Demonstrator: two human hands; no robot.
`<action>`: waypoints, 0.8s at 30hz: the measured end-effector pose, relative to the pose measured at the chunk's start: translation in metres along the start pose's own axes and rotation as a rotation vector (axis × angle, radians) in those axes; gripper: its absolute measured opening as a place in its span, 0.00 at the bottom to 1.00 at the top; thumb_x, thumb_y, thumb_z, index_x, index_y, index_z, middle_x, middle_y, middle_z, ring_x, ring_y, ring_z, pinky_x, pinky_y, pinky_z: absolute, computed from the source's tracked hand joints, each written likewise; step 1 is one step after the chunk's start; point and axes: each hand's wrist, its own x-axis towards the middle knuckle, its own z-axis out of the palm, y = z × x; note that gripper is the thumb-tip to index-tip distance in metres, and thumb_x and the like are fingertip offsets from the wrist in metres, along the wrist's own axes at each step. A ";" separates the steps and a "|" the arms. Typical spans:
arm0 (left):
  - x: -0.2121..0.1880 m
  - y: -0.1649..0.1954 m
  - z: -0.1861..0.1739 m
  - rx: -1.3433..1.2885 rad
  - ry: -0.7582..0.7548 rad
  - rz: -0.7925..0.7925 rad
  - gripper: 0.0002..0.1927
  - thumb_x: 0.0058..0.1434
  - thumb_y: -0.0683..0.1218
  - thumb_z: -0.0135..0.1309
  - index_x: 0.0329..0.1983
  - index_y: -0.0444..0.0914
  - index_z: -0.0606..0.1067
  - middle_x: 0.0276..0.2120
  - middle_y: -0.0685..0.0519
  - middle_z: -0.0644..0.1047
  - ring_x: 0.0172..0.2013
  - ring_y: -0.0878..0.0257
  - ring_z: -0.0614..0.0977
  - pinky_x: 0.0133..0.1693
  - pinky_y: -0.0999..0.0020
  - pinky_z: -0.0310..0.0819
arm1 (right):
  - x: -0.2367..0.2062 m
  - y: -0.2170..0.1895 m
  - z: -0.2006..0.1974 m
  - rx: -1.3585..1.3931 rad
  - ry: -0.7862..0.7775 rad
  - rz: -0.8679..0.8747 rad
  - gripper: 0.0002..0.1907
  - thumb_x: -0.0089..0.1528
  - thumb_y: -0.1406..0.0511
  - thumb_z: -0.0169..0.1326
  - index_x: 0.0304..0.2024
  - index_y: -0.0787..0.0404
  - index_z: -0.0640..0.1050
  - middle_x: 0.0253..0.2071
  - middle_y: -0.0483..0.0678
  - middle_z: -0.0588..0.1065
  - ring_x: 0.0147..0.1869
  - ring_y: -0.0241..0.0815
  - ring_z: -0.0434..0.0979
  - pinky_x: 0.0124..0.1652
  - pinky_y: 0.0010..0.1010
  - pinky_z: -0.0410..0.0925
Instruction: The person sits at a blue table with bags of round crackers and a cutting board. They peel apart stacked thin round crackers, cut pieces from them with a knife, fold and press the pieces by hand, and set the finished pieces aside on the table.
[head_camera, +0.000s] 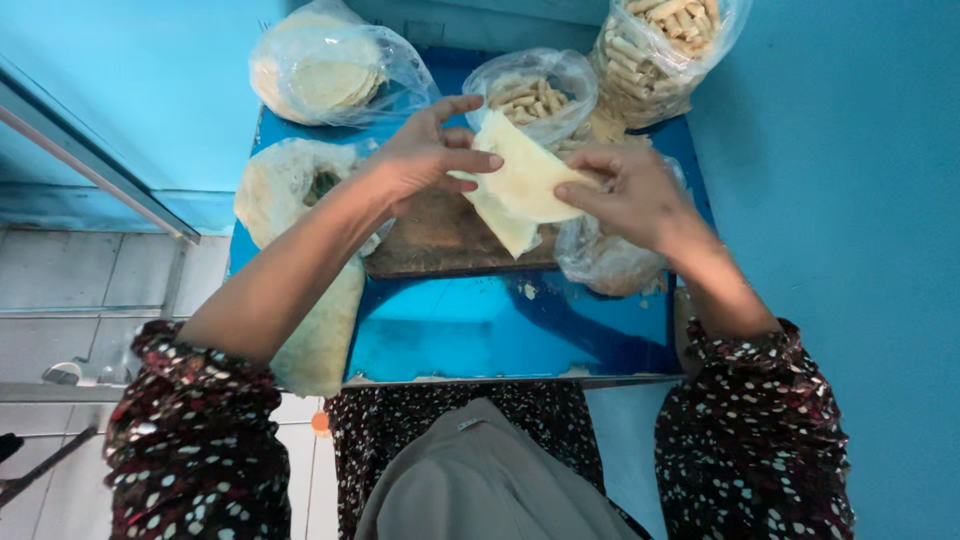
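your left hand (425, 155) + right hand (630, 195) both pinching the pastry sheet (520, 180) over the board (450, 240) | half-folded, not rolled yet | finished rolls (660, 40) bagged at table's far edge

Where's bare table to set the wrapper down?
The near blue table strip, between the wooden board and the front edge, is bare. The far end is crowded with bags of rolls and round wrappers.

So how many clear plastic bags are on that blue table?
5: bag of round wrappers far left, small bag of rolls far centre, big bag of rolls far right, one left, one under the right hand. More may be hidden.
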 end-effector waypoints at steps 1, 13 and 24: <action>0.003 -0.002 -0.001 0.021 -0.019 0.038 0.51 0.49 0.40 0.67 0.74 0.38 0.55 0.39 0.53 0.81 0.37 0.67 0.83 0.39 0.68 0.80 | 0.000 -0.005 -0.002 -0.145 0.038 0.059 0.14 0.60 0.59 0.63 0.47 0.57 0.84 0.33 0.45 0.80 0.28 0.35 0.78 0.30 0.30 0.69; 0.039 0.006 -0.017 1.232 0.063 0.935 0.10 0.51 0.38 0.62 0.36 0.41 0.77 0.37 0.51 0.79 0.44 0.50 0.80 0.46 0.55 0.72 | 0.019 0.008 0.044 -0.846 0.517 -0.785 0.11 0.56 0.67 0.62 0.42 0.56 0.80 0.38 0.46 0.75 0.46 0.48 0.75 0.40 0.39 0.69; 0.040 -0.016 -0.037 1.757 -0.148 1.262 0.01 0.57 0.45 0.52 0.31 0.45 0.74 0.36 0.56 0.75 0.55 0.58 0.76 0.65 0.50 0.62 | 0.017 0.032 0.085 -1.063 0.247 -0.785 0.20 0.56 0.64 0.55 0.51 0.62 0.78 0.39 0.45 0.71 0.46 0.43 0.74 0.38 0.33 0.71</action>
